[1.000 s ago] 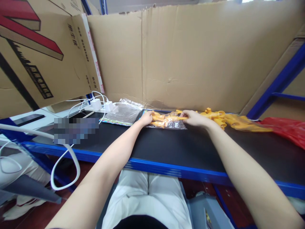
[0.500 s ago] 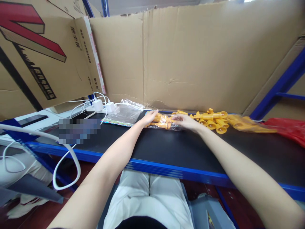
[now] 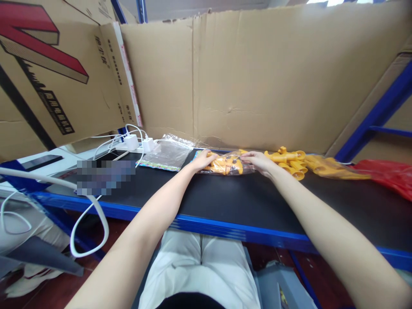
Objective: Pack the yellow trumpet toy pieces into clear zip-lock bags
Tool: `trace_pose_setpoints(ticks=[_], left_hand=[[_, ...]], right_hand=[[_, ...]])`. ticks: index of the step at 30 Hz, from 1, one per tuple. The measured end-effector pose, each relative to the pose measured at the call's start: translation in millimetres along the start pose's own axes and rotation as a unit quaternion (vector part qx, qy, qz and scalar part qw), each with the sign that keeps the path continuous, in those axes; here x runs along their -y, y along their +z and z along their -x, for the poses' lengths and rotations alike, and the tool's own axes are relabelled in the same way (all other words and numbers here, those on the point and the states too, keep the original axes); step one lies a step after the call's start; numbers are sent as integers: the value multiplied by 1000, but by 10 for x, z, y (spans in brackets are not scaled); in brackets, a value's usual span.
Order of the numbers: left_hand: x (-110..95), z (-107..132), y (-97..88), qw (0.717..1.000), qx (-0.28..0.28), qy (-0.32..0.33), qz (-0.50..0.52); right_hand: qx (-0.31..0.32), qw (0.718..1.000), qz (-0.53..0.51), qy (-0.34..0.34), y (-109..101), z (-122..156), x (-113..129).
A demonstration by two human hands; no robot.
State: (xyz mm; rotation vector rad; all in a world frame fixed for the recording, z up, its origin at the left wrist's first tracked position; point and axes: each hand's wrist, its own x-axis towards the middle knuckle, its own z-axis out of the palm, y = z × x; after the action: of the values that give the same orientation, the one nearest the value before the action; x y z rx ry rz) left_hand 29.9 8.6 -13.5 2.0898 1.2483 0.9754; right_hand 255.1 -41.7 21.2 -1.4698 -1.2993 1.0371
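Observation:
A clear plastic bag (image 3: pixel 227 165) with orange-yellow plastic parts inside lies on the black tabletop between my hands. My left hand (image 3: pixel 202 159) is closed on the bag's left end, its thumb over the parts. At the bag's right end, my right hand (image 3: pixel 258 161) grips the film, with fingertips close together. Just beyond the right hand is a pile of loose yellow plastic parts (image 3: pixel 286 161) with cup-like ends, partly hidden behind that hand and forearm.
Left of the bag lies a flat clear bag with a colourful edge (image 3: pixel 170 152). Further left are a power strip with white chargers (image 3: pixel 131 142) and cables. More yellow parts in film (image 3: pixel 334 166) and a red bag (image 3: pixel 384 174) lie right. A cardboard wall (image 3: pixel 257 77) stands behind.
My right hand has shifted slightly right along the bag. The parts inside have moved and more of them show between my hands. My left hand stays almost in place.

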Motion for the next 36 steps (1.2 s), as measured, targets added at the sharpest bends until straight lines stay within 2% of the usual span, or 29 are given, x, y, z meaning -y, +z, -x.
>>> trace_pose_setpoints(ticks=[4, 9, 13, 19, 28, 33, 36], left_hand=[[-7, 1, 13, 1000, 2, -11, -23], [-22, 0, 39, 999, -2, -10, -32], [-54, 27, 27, 999, -6, 23, -42], [-211, 119, -44, 991, -3, 125, -40], [-430, 176, -96, 989, -16, 146, -29], [-446, 160, -86, 987, -5, 163, -14], [-413, 129, -78, 989, -19, 143, -34]], right_hand=[[85, 996, 14, 32, -69, 39, 18], [145, 988, 21, 44, -87, 17, -36], [138, 990, -12, 33, -29, 0, -50], [124, 990, -57, 32, 23, 21, -28], [148, 987, -66, -17, 56, -32, -89], [196, 979, -38, -35, 127, 58, -56], [206, 977, 0, -46, 151, 103, -39]])
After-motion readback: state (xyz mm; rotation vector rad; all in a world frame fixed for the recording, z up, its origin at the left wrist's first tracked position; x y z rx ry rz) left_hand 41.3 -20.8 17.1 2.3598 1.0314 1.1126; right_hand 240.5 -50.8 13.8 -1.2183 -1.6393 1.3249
